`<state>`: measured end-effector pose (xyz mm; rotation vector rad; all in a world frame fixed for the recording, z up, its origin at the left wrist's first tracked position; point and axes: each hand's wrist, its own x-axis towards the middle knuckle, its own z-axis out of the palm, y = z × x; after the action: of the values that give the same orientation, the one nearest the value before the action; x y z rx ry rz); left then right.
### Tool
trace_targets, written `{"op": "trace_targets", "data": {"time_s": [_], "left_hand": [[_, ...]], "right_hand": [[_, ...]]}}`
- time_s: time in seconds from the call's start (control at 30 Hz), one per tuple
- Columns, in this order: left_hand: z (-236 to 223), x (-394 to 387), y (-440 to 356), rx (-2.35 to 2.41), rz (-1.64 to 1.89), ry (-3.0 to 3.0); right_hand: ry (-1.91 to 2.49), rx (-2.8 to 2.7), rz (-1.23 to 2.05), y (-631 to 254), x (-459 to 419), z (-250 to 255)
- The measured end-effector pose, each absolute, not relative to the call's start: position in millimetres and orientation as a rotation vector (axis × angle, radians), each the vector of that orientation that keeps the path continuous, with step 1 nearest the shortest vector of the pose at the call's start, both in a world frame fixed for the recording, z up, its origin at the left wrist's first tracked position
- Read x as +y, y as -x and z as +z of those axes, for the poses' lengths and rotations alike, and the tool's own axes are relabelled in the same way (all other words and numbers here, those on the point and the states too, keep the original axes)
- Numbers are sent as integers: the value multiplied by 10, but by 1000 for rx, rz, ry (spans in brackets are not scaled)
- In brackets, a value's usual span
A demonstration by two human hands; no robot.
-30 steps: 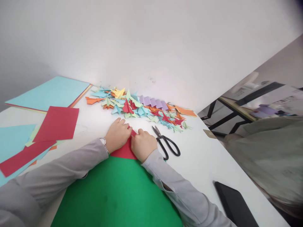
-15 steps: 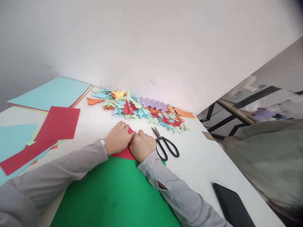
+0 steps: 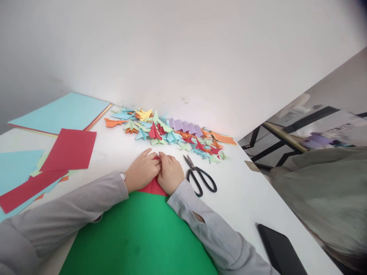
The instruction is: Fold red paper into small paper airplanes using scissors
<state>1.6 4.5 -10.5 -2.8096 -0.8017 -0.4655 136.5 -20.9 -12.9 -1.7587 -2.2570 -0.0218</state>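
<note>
Bending over the red paper (image 3: 155,189), the left hand (image 3: 145,170) and the right hand (image 3: 171,172) meet at its far end, their fingers drawn in narrow and touching. The thumbs and undersides are hidden, so whether either hand pinches the paper or only presses on it, I cannot tell. The paper lies between and beneath the hands, its near part showing as a widening wedge with a crease, beside the far edge of a green sheet (image 3: 137,233) that spreads nearer than both hands.

Just to the right of the right hand, black-handled scissors (image 3: 200,172) lie on the white table (image 3: 241,198), blades slightly parted and pointing away. Beyond both hands, small folded paper shapes (image 3: 156,131) in many colours stretch along the wall, with purple folded pieces (image 3: 185,126) among them and orange paper (image 3: 223,138) at the right end. Left of the left hand are a red rectangle (image 3: 69,151), a red strip (image 3: 31,191) and light blue paper (image 3: 17,168); farther off sits a stack of large sheets (image 3: 60,114), blue on top. Well right of the right hand lies a black flat object (image 3: 282,250).
</note>
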Motion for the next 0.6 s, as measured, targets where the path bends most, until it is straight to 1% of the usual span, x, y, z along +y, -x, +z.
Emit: {"op": "trace_targets", "data": {"time_s": [0.07, 0.23, 0.43, 0.5, 0.6], "left_hand": [[-99, 29, -6, -850, -546, 2801], [-85, 65, 86, -1179, -745, 2646], [-65, 160, 159, -1389, -935, 2592], [-64, 180, 166, -1448, -935, 2593], [-78, 203, 175, -1368, -779, 2707]], "right_hand": [[1742, -2267, 3, -1369, -213, -121], [1707, -2322, 18, -1381, -225, -120], [1727, -2331, 24, -1382, -215, -132], [1737, -2319, 20, -1378, -210, -132], [1761, -2310, 16, -1377, -208, -131]]}}
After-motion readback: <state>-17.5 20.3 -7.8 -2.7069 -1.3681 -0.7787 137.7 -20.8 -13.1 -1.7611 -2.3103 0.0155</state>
